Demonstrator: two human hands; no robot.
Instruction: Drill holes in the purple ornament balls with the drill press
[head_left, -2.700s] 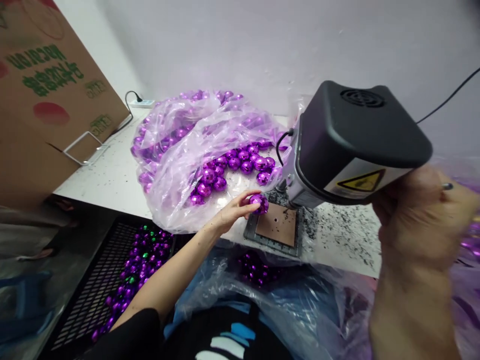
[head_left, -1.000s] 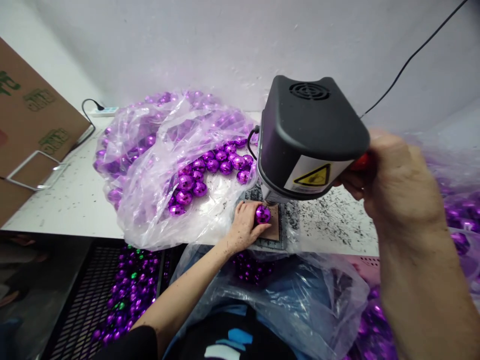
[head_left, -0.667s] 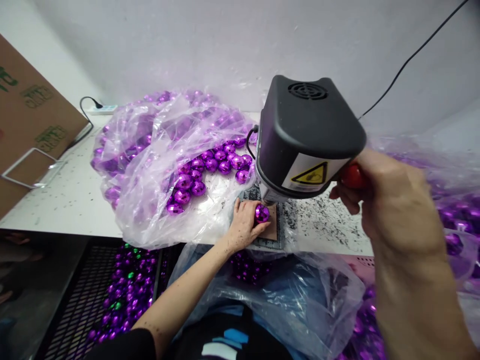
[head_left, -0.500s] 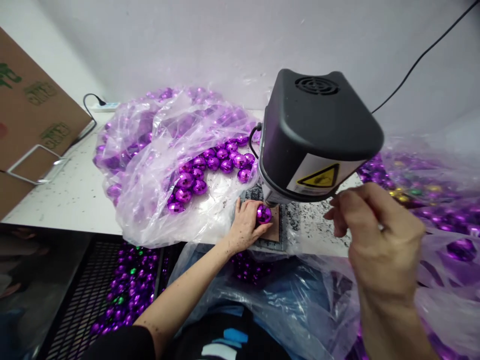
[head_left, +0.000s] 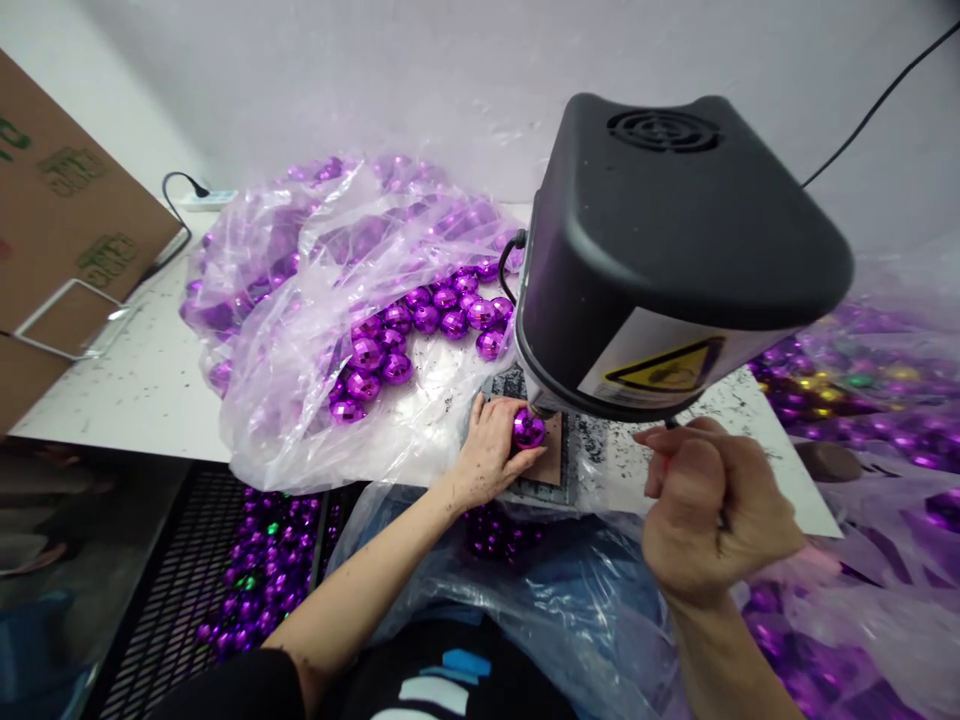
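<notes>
My left hand (head_left: 491,450) is closed around a shiny purple faceted ball (head_left: 529,427), thumb in front and fingers behind. The ball rests over a brown board (head_left: 546,462) on a dark, speckled base plate (head_left: 571,470). Right at the ball's upper edge is the metal tip (head_left: 538,408) of a black machine (head_left: 675,220), whose head carries a yellow warning label. Below the head's right side, my right hand (head_left: 712,500) is curled around a dark lever (head_left: 671,423), which is mostly hidden by the fingers.
A clear plastic bag (head_left: 277,400) of purple balls spreads over the white table (head_left: 112,400), several balls spilling out. A cardboard box (head_left: 67,220) stands at left. Black mesh crate (head_left: 161,590) and purple balls lie below. More bagged balls (head_left: 900,420) lie at right.
The machine head looks larger and higher in view. My right hand has moved left and slightly down. My left hand stays on the ball in nearly the same place.
</notes>
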